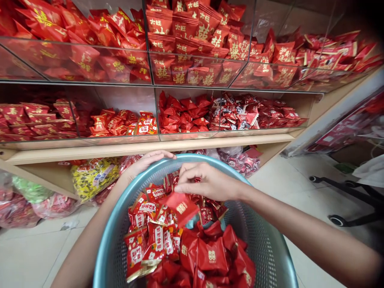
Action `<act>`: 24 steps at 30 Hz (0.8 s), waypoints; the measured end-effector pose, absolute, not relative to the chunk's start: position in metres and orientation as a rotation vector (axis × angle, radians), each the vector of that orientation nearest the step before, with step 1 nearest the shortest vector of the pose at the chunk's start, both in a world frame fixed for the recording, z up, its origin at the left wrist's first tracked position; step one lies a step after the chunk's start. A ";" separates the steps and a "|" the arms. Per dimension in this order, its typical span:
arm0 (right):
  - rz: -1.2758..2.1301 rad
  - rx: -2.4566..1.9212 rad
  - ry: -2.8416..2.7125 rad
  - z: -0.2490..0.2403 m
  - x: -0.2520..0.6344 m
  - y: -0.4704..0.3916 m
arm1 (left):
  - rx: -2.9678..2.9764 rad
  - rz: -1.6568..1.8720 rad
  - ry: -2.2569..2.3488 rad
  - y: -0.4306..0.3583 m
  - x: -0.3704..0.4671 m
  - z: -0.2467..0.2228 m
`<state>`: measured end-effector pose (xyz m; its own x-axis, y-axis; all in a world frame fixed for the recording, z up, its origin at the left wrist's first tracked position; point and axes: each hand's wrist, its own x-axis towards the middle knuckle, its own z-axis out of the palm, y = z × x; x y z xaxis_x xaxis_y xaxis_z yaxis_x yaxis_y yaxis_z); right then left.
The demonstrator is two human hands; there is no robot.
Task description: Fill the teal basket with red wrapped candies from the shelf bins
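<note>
A teal plastic basket (101, 242) with perforated walls stands in front of me, partly filled with red wrapped sweets. My left hand (147, 162) grips its far left rim, fingers along the edge. Over the basket, my right hand (204, 182) pinches a small red candy packet (182, 209) with a gold print between thumb and fingers. Below it on the left lie red packets with white labels and gold edges (157, 242). Glossy red packets with gold double characters (211, 256) fill the near right part. Darker red packets (207, 215) lie partly hidden under my right hand.
Clear-fronted shelf bins (186, 68) full of red packets run across the back, in two rows. Under the wooden shelf edge (150, 148) sit bagged sweets, including a yellow bag (96, 178). Black wheeled chair legs (354, 200) stand on the tiled floor at right.
</note>
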<state>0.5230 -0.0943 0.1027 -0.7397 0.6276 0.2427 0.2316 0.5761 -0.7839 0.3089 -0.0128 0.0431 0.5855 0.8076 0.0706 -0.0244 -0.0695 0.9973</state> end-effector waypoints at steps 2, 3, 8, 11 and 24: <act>1.251 -0.666 -2.414 0.101 0.530 -0.099 | 1.511 0.781 0.700 -0.014 0.310 0.045; 1.343 -0.654 -2.458 0.099 0.533 -0.101 | 1.505 0.776 0.706 -0.015 0.311 0.045; 1.557 -0.699 -2.559 0.087 0.530 -0.108 | 1.484 0.765 0.726 -0.017 0.312 0.047; 1.600 -0.705 -2.609 0.081 0.524 -0.113 | 1.497 0.769 0.722 -0.017 0.311 0.048; 1.551 -0.642 -2.824 0.053 0.504 -0.136 | 1.491 0.745 0.680 -0.009 0.307 0.038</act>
